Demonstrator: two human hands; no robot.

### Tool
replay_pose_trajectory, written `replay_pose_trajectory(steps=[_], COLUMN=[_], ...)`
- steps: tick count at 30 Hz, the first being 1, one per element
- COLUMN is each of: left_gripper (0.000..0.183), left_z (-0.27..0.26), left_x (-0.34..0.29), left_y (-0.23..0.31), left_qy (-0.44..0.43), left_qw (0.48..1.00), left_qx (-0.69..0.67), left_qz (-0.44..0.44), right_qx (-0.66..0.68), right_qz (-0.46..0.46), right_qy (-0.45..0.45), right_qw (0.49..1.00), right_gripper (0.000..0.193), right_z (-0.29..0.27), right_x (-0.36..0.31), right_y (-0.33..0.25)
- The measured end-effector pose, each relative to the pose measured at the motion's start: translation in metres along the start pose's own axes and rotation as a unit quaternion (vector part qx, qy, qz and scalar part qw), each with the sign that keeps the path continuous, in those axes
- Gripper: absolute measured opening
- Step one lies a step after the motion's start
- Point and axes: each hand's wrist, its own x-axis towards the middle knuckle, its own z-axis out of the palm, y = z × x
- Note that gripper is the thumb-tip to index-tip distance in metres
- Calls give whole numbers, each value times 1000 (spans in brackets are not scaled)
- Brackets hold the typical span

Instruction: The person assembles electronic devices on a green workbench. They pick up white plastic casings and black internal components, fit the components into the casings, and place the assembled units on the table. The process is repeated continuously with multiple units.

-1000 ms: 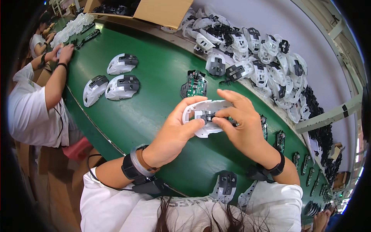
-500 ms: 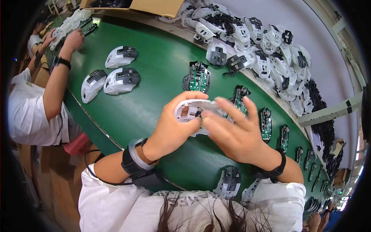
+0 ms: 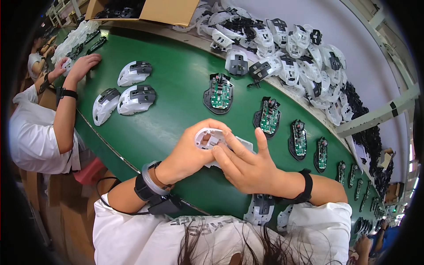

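A white plastic computer-mouse shell [image 3: 206,133] is held over the green table, its hollow inner side facing up. My left hand [image 3: 185,152] grips its left end, fingers behind and thumb in front. The fingertips of my right hand [image 3: 254,170] press together into the hollow, while one finger sticks up. Those fingers cover much of the shell, and any small part beneath them is hidden. Just beyond lie mouse bases with green circuit boards, the nearest being one base [image 3: 219,95] and another base [image 3: 267,117].
Three white-and-grey mouse shells [image 3: 136,99] rest on the left of the green table [image 3: 172,88]. A shell pile [image 3: 291,57] fills the back ledge, near a cardboard box [image 3: 170,11]. Another shell [image 3: 259,210] lies close to me. A co-worker's hand [image 3: 84,66] is at far left.
My right hand has come down and left, its fingers now gathered inside the shell instead of spread above it. My left hand still holds the shell. The co-worker's hand has lowered to the table.
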Motion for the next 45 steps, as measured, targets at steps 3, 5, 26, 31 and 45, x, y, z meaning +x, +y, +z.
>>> replay_pose_trajectory(steps=[3, 5, 26, 31, 45], left_gripper=[35, 37, 36, 32, 73], left_z=[6, 7, 11, 3, 36], left_x=[0, 2, -2, -1, -41], left_y=[1, 8, 5, 1, -9], left_qy=[6, 17, 31, 18, -313], left_qw=[1000, 999, 998, 998, 797], left_qx=[2, 33, 30, 52, 496], left_qz=[26, 39, 34, 18, 143], right_qx=[164, 270, 184, -7, 134], right_qz=[30, 95, 83, -8, 274], right_qy=[40, 101, 12, -24, -104], right_qw=[985, 953, 979, 1000, 947], right_gripper=[37, 49, 33, 23, 34], right_z=[-5, -13, -29, -16, 57], right_x=[-7, -5, 22, 13, -18], right_y=[13, 19, 30, 12, 175])
